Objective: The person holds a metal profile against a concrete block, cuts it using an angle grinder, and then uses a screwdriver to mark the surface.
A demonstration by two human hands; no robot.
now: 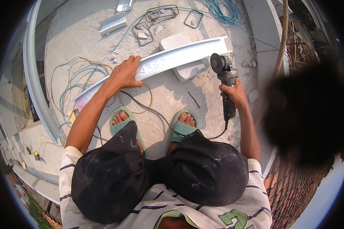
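Note:
A long silver metal channel point(168, 61) lies aslant before my feet, its right part resting across a pale concrete block point(190, 71). My left hand point(125, 72) grips the channel left of its middle, thumb on the near side and fingers over the far edge. In my right hand point(235, 94) is a black and grey angle grinder point(228, 78), held by its body. Its dark disc point(218, 62) points up and away, close by the channel's right end. A black cord point(217, 136) runs from the grinder's rear toward my feet.
Tangled cables point(70, 84) lie under the channel's left end. Farther off are bent wire frames point(162, 12), short channel offcuts point(113, 24) and a coiled blue cable point(225, 11). Another long channel point(31, 76) stands left. Roof tiles point(296, 187) slope below right. A dark blur point(305, 114) hides part of the right side.

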